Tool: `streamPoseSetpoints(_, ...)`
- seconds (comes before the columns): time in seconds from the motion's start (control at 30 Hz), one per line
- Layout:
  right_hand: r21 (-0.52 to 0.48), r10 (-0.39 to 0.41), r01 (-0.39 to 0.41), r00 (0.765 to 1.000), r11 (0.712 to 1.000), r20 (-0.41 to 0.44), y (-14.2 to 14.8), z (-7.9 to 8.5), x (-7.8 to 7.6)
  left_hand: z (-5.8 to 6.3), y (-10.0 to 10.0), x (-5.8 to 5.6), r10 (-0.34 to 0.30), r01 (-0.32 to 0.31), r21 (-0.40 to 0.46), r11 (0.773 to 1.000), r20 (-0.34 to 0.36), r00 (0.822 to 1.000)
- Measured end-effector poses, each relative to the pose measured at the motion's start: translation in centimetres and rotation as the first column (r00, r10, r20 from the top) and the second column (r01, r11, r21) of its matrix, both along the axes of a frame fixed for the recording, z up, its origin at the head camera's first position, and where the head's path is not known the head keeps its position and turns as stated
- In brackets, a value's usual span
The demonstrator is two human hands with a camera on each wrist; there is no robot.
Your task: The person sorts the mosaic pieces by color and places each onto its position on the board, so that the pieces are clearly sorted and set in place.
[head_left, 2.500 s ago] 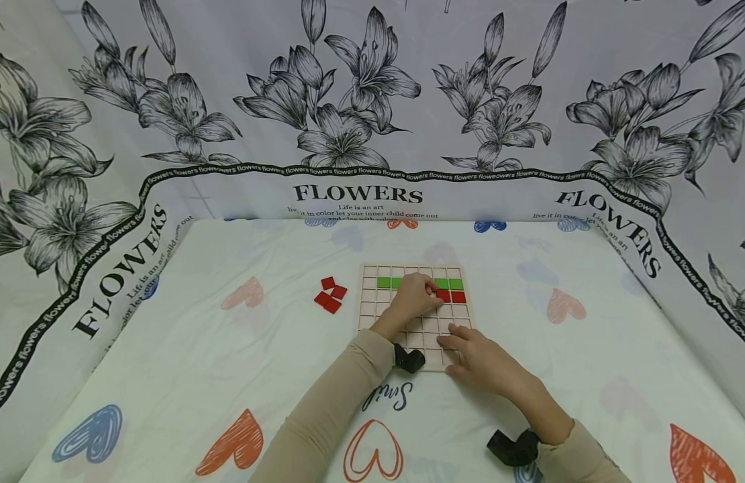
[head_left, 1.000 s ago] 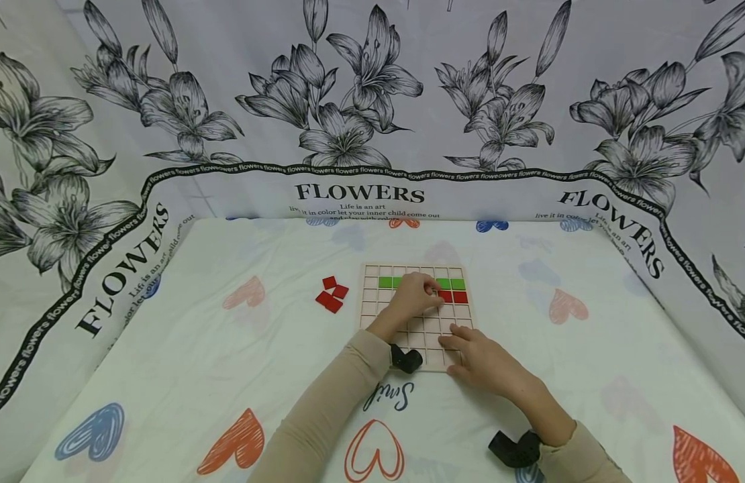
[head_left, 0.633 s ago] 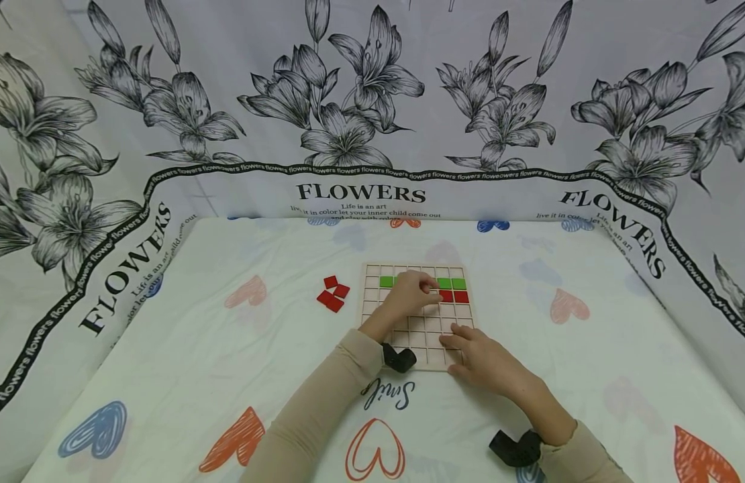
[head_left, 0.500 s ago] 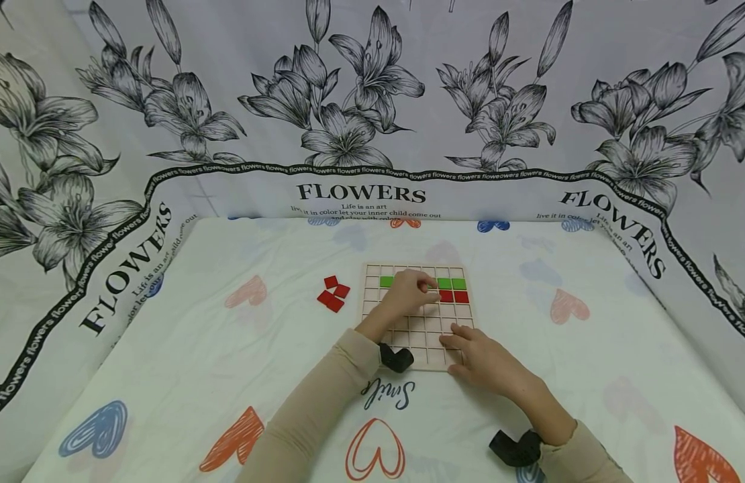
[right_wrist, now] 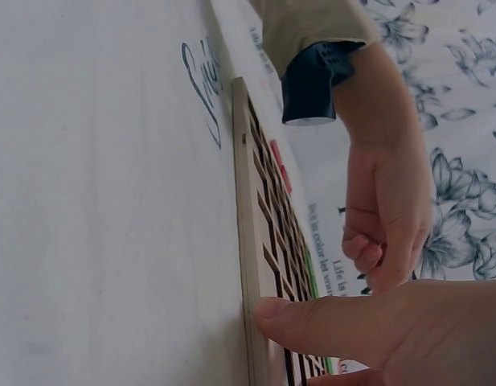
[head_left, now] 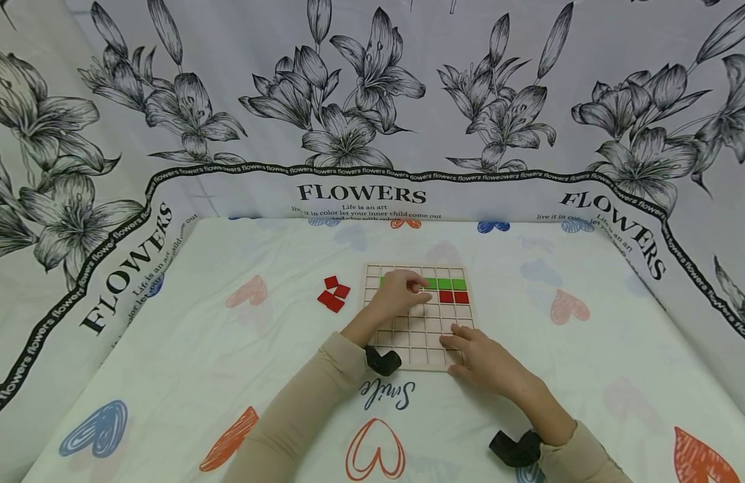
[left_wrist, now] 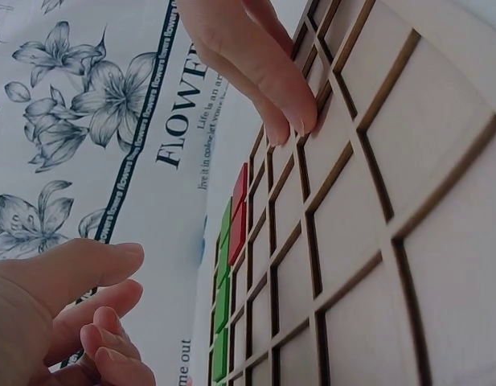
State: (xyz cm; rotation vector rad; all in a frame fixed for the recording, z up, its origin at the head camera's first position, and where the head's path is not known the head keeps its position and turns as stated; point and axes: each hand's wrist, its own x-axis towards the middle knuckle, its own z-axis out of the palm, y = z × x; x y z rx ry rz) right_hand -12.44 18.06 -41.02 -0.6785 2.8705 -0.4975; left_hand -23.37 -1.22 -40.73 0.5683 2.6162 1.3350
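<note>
A wooden grid board (head_left: 431, 335) lies on the table, with a row of green tiles (head_left: 443, 284) and two red tiles (head_left: 454, 297) below its right end. Over the upper left part of the board is my left hand (head_left: 399, 292), hiding part of the green row. Its thumb and fingers are apart with nothing between them, as the left wrist view shows (left_wrist: 71, 322). My right hand (head_left: 484, 359) rests on the board's lower right, fingertips on the grid and thumb (right_wrist: 312, 318) at the near edge.
Several loose red tiles (head_left: 333, 295) lie left of the board. Black wrist cameras (head_left: 383, 362) sit on both wrists. A heart-printed white cloth (head_left: 185, 349) covers the table, and flower-printed curtains (head_left: 360, 121) stand around its back and sides.
My left hand has drawn back to the left from beside the red tiles, uncovering more of the green row and grid. The right hand has stayed in place.
</note>
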Motion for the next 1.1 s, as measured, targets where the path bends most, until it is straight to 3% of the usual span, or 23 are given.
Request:
streamPoseSetpoints(0.53,0.007,-0.002,0.002,1.000,1.000,-0.009,0.1,0.0,0.0,-0.1,-2.8,0.5,0.022,-0.022,0.020,1.000,-0.011,1.000)
streamPoseSetpoints(1.1,0.004,-0.008,0.008,1.000,1.000,-0.005,0.0,-0.1,0.1,-0.3,-5.8,1.2,0.081,-0.083,0.032,0.996,0.039,0.996)
